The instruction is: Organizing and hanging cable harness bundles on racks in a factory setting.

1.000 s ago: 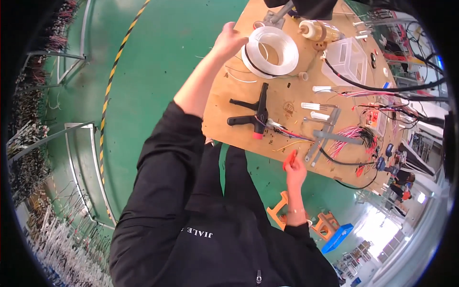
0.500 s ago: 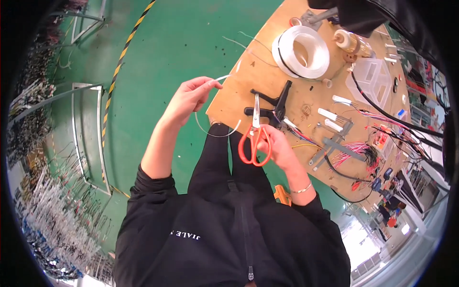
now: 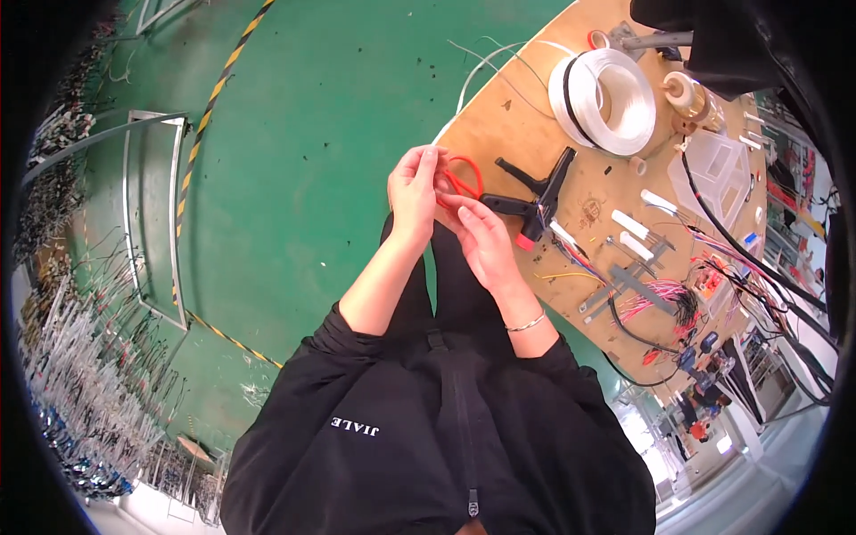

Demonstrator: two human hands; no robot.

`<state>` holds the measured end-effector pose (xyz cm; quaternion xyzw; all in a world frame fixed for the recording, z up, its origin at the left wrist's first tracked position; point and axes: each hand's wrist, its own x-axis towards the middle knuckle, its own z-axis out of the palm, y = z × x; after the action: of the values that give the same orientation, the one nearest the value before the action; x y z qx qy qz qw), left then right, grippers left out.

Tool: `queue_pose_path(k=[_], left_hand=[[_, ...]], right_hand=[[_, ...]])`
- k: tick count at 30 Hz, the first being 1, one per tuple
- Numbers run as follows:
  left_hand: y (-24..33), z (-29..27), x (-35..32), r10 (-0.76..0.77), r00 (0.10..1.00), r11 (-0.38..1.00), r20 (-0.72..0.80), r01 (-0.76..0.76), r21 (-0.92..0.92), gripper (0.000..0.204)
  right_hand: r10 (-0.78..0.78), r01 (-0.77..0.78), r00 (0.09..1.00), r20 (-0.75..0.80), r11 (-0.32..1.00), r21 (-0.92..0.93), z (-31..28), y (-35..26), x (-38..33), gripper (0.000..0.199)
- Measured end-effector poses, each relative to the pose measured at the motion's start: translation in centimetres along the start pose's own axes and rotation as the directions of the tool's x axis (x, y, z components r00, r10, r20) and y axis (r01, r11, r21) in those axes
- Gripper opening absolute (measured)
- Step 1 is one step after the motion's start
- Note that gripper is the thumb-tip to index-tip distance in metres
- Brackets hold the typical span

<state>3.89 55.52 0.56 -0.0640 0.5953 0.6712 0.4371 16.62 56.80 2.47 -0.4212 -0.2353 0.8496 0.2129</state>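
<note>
Where I see red scissors (image 3: 477, 172) mid-frame, the right hand (image 3: 484, 239) has its fingers against them, though I cannot tell its hold; the left hand (image 3: 413, 192) is pinched onto a white tube (image 3: 466, 85) running toward the frame's upper centre.

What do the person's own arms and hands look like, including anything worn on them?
Loose black sleeves end partway along bare forearms. Both the left hand and right hand are ungloved; a thin silver bracelet circles the right wrist.

Scissors (image 3: 479, 177): blades mostly hidden. Black cover (image 3: 727, 49): cut off by upper edge.
</note>
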Motion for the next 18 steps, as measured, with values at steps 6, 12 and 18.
queue_pose_path(k=[6,12,18], left_hand=[[4.9,-0.4,-6.0,0.126,0.969,0.991,0.213,-0.134,0.022,0.017],[6.5,-1.6,-10.4,0.458,0.337,0.472,0.823,-0.876,0.097,0.014],[7.4,-2.0,-12.6,0.406,0.408,0.521,0.818,-0.839,0.16,0.018]], right_hand=[[0.167,-0.2,0.967,-0.194,0.967,-0.16,2.4,-2.6,-3.6,0.03],[0.556,-0.592,0.798,0.232,0.651,0.476,3.2,-4.8,-6.3,0.027],[0.473,-0.499,0.866,0.163,0.843,0.202,1.9,-3.8,-5.4,0.021]])
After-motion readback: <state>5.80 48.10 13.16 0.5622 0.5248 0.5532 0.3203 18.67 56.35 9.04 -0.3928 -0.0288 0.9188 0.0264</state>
